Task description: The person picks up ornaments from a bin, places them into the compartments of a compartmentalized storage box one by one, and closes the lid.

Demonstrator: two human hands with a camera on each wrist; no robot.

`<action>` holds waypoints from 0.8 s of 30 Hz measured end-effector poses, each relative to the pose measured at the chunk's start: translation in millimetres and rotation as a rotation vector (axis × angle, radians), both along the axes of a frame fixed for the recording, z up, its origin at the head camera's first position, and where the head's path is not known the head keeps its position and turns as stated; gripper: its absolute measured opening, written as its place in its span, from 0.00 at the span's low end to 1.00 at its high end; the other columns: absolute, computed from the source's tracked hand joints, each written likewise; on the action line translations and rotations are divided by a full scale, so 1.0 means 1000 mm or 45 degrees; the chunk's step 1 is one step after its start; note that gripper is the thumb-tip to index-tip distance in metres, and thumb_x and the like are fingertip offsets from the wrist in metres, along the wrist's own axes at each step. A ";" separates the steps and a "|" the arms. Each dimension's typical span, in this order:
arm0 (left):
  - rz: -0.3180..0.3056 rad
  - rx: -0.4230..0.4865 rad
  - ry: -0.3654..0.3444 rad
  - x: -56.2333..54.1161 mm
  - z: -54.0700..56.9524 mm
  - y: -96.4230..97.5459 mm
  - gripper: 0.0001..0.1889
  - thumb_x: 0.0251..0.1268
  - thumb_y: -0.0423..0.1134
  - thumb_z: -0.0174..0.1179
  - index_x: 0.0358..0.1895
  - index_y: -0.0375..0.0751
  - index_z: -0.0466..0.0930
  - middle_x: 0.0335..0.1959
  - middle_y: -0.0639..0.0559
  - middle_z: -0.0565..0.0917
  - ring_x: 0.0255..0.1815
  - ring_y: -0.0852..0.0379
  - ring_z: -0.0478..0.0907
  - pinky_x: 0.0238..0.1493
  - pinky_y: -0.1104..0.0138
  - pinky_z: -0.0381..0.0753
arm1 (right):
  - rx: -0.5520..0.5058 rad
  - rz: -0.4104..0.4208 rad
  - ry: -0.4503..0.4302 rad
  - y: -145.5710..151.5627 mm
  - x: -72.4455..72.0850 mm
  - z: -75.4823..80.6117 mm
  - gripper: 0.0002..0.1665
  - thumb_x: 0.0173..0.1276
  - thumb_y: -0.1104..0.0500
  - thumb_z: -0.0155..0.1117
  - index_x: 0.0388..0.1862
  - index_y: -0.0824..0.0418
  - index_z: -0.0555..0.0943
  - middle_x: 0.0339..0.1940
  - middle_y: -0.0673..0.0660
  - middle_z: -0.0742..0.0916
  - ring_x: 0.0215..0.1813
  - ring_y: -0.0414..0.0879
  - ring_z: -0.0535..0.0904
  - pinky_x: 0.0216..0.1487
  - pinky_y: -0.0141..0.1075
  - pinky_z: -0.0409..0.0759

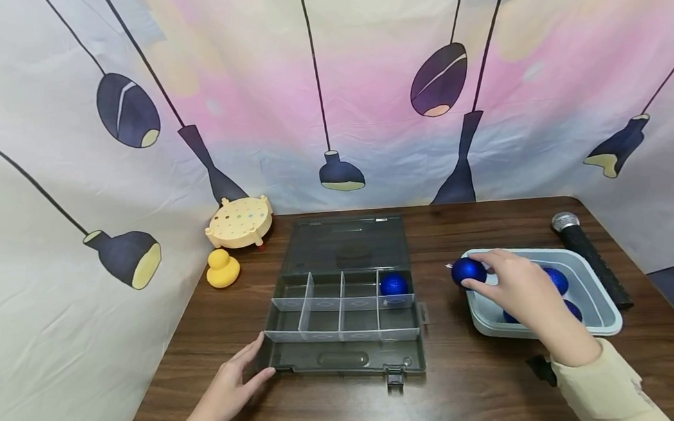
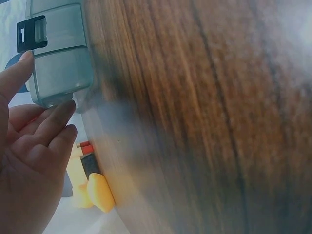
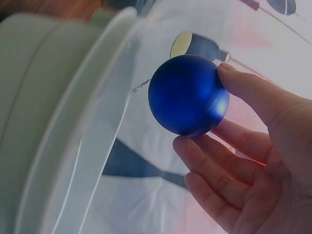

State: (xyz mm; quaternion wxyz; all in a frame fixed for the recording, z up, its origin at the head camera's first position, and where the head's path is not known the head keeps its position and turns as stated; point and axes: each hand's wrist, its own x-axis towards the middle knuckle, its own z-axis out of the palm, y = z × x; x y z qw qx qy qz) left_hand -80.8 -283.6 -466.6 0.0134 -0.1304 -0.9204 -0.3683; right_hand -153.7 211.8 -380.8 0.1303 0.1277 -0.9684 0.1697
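A blue Christmas bauble (image 3: 187, 95) with a silver loop is pinched between the thumb and fingers of my right hand (image 1: 521, 286). It is held over the left rim of a light blue plastic tub (image 1: 600, 304). Inside that tub lie more blue baubles (image 1: 557, 281), partly hidden by the hand. A grey see-through divider box (image 1: 346, 361) lies with its lid laid back, and one blue bauble (image 1: 394, 284) sits in its back right compartment. My left hand (image 1: 230, 384) touches the box's front left corner, thumb at the front and relaxed fingers along the side.
Right of the tub lies a black microphone (image 1: 589, 253). A yellow rubber duck (image 1: 223, 269) and a cream round stool-like toy (image 1: 239, 223) stand at the back left. Behind the brown wooden table (image 1: 452, 390) hangs a cloth printed with lamps.
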 end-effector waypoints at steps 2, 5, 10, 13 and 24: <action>0.002 0.001 -0.003 0.000 0.000 0.000 0.35 0.64 0.43 0.65 0.69 0.29 0.64 0.66 0.37 0.69 0.66 0.42 0.64 0.61 0.46 0.65 | -0.015 0.029 -0.013 -0.009 -0.003 0.000 0.32 0.58 0.46 0.73 0.56 0.63 0.80 0.51 0.68 0.83 0.47 0.62 0.81 0.45 0.57 0.79; -0.004 -0.009 0.002 -0.001 0.000 0.000 0.35 0.64 0.43 0.65 0.69 0.29 0.64 0.66 0.37 0.69 0.66 0.42 0.65 0.61 0.46 0.65 | -0.045 0.070 -0.009 -0.022 -0.006 -0.002 0.31 0.59 0.47 0.73 0.57 0.62 0.81 0.49 0.65 0.84 0.46 0.60 0.81 0.46 0.55 0.80; -0.013 -0.037 0.028 -0.002 0.001 0.000 0.34 0.64 0.42 0.65 0.68 0.28 0.64 0.66 0.37 0.69 0.66 0.43 0.65 0.61 0.46 0.65 | -0.073 0.143 -0.009 -0.041 -0.014 0.000 0.30 0.59 0.47 0.73 0.56 0.62 0.81 0.33 0.53 0.82 0.29 0.45 0.75 0.29 0.39 0.77; -0.017 -0.050 0.039 -0.002 0.001 0.000 0.34 0.63 0.41 0.65 0.67 0.27 0.65 0.66 0.37 0.70 0.65 0.43 0.66 0.61 0.46 0.65 | -0.082 0.188 -0.021 -0.052 -0.018 0.002 0.29 0.60 0.46 0.72 0.56 0.60 0.82 0.28 0.49 0.78 0.25 0.41 0.69 0.25 0.35 0.69; 0.006 -0.028 0.030 0.001 -0.001 0.000 0.34 0.63 0.41 0.65 0.68 0.29 0.65 0.66 0.38 0.70 0.66 0.44 0.66 0.60 0.47 0.66 | -0.103 0.315 -0.016 -0.092 -0.033 -0.010 0.29 0.58 0.46 0.73 0.55 0.60 0.83 0.47 0.56 0.85 0.35 0.45 0.80 0.36 0.40 0.81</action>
